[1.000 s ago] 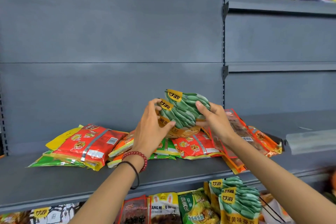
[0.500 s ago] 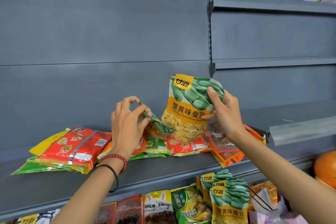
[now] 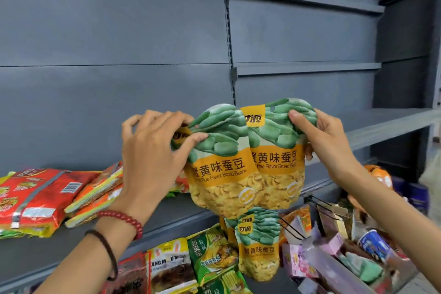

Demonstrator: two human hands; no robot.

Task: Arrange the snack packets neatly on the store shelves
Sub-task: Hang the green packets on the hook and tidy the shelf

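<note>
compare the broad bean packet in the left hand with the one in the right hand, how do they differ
The left hand's packet sits in front, overlapping the right hand's packet, whose left edge is hidden. Its logo corner is crumpled under the left hand; the right hand leaves its packet's logo showing. Both are the same green-and-yellow design, held upright by the top.

Two green-and-yellow broad bean packets (image 3: 248,162) hang upright, overlapping side by side — red packets (image 3: 40,196) lie stacked flat on the shelf (image 3: 71,246).

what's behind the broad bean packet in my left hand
The right hand's second broad bean packet sits behind the left hand's front broad bean packet, its left edge covered. The grey shelf lies beyond, partly hidden.
</note>
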